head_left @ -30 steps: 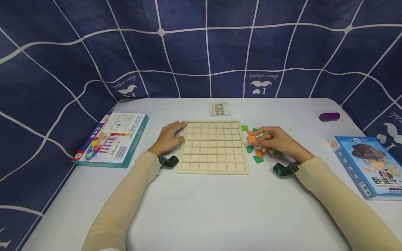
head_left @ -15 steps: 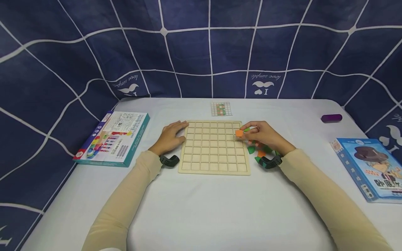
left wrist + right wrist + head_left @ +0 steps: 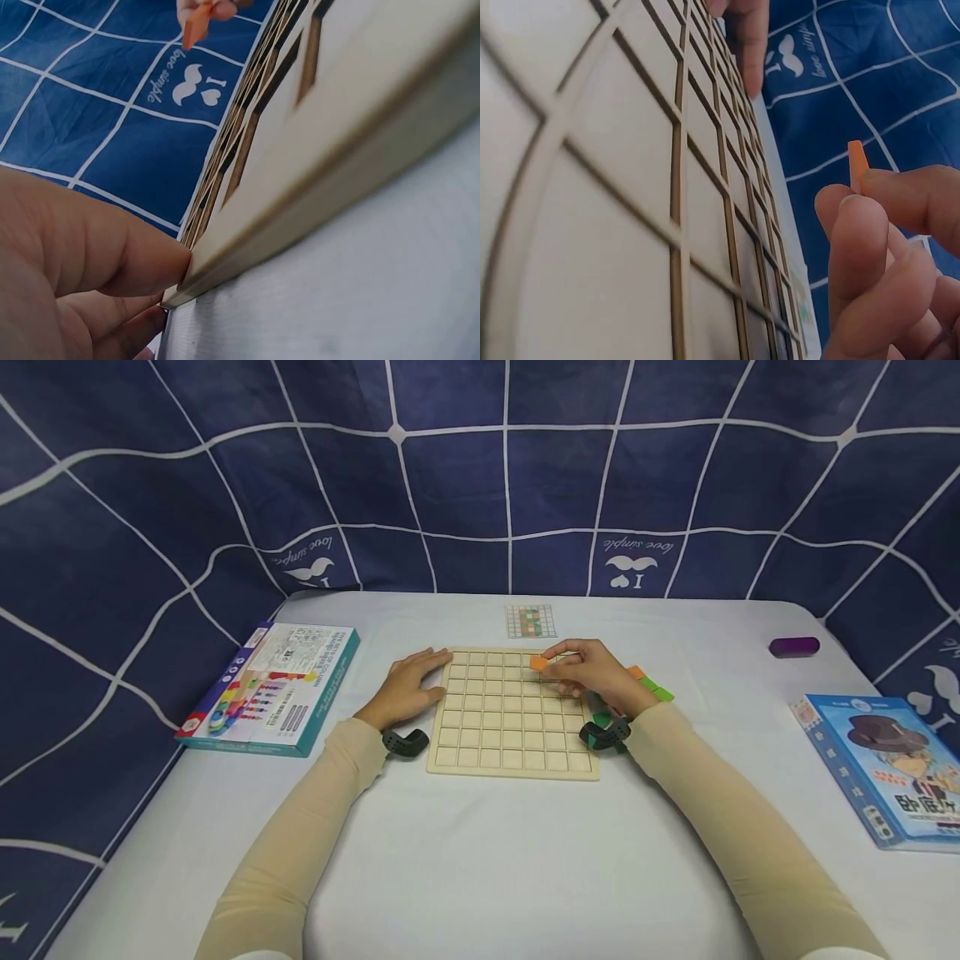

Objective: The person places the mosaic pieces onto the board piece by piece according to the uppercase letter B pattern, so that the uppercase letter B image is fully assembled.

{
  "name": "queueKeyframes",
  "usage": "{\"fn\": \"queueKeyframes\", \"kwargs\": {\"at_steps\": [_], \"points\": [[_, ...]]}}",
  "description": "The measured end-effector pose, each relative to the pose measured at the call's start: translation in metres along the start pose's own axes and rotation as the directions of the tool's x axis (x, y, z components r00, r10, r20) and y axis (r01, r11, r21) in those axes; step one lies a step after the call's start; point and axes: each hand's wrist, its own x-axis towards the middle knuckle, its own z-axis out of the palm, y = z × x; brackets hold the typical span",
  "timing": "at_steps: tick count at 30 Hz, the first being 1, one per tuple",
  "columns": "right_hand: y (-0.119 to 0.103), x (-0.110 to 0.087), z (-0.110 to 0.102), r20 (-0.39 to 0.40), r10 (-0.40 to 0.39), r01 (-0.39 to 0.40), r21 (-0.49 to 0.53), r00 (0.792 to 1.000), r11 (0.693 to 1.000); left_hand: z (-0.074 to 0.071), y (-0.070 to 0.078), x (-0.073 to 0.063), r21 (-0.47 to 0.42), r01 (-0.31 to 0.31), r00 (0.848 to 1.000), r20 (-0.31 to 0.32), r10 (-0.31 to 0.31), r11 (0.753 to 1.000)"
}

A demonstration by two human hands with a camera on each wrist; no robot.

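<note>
An orange square tile [image 3: 538, 663] is pinched between the thumb and fingertips of my right hand [image 3: 592, 672], above the far rows of the wooden grid board [image 3: 491, 772]. In the right wrist view the thin orange tile [image 3: 857, 165] shows edge-on, clear of the grid. My left hand [image 3: 408, 689] rests at the board's upper left edge with its fingers spread. Its thumb [image 3: 150, 259] touches the board's side in the left wrist view. Every cell in sight on the board is bare wood. Green tiles [image 3: 602, 720] lie beside the board, partly hidden under my right hand and wrist.
A small pattern card [image 3: 531, 621] with a coloured grid lies behind the board. On the left is a flat game box [image 3: 270, 689]; a blue box [image 3: 885, 768] lies on the right. A purple oblong object [image 3: 794, 647] sits at the back right.
My right hand has carried the orange tile leftward from the tile pile to above the board's far part. My left hand stays at the board's edge.
</note>
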Motion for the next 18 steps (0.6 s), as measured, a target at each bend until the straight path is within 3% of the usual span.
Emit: {"fn": "queueKeyframes", "kwargs": {"at_steps": [18], "points": [[-0.011,0.032,0.036,0.044,-0.035,0.035,-0.001,0.998,0.999,0.000,0.001,0.000,0.002,-0.004,1.000,-0.002,0.004,1.000]]}}
